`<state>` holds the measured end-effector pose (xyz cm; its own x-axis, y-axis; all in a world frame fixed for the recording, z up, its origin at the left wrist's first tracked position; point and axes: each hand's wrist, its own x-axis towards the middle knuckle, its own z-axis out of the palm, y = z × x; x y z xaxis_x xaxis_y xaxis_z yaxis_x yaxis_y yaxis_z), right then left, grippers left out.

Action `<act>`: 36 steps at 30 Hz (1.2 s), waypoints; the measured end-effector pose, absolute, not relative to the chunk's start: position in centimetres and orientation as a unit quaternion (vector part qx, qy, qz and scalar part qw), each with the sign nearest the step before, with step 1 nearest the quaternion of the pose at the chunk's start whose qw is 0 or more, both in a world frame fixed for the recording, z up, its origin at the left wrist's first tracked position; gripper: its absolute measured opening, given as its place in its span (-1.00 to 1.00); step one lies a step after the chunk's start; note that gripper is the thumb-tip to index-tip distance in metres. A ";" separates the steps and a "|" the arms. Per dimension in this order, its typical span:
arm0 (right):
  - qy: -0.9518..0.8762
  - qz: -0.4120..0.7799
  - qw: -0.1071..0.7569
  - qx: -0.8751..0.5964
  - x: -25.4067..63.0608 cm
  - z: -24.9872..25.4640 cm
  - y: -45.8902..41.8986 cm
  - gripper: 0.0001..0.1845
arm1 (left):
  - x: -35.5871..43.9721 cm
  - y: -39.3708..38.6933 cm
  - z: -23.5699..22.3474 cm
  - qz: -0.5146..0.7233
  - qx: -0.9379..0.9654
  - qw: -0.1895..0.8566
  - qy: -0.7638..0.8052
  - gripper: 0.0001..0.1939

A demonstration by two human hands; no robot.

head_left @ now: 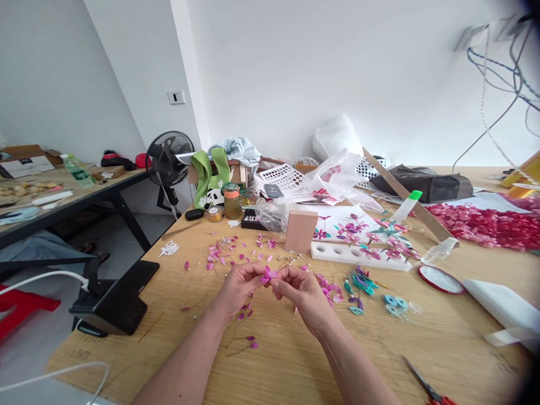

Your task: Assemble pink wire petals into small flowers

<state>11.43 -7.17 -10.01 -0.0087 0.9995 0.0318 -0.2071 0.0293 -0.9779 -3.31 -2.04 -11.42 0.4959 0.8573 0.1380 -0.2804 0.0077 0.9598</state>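
Over the middle of the table, a small pink-purple flower (268, 274) is pinched between both hands. My left hand (241, 286) grips it from the left with thumb and forefinger. From the right, my right hand (300, 289) meets it, fingertips pressed together and nearly touching the left ones. Loose pink petals (219, 252) on thin wires lie just beyond the hands. More pink petals (329, 288) are beside the right hand, partly behind it. A wired sprig with dark pink buds (252, 342) rests nearer me. The fingers hide part of the flower.
A wooden block (300, 230) and a white holder with round holes (333, 252) stand behind the hands. Teal and purple pieces (361, 284) and thread spools (395, 302) lie to the right. Scissors (428, 385) are at front right, a black stand (113, 304) at left.
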 end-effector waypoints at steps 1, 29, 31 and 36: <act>-0.457 0.544 0.553 -0.435 11.4 -10.0 -7.2 -0.70 | -3.3 -2.1 -11.4 0.431 0.559 0.660 0.257 -0.82; -0.322 0.621 0.585 -0.412 9.6 -10.8 -7.1 -0.63 | -2.6 -1.9 -12.1 0.504 0.588 0.553 0.308 -0.84; -0.319 0.622 0.584 -0.412 9.6 -10.8 -7.1 -0.67 | -2.6 -1.9 -12.1 0.498 0.568 0.580 0.303 -0.84; -0.320 0.630 0.579 -0.406 9.7 -10.8 -7.2 -0.73 | -2.5 -2.0 -11.9 0.493 0.529 0.621 0.303 -0.81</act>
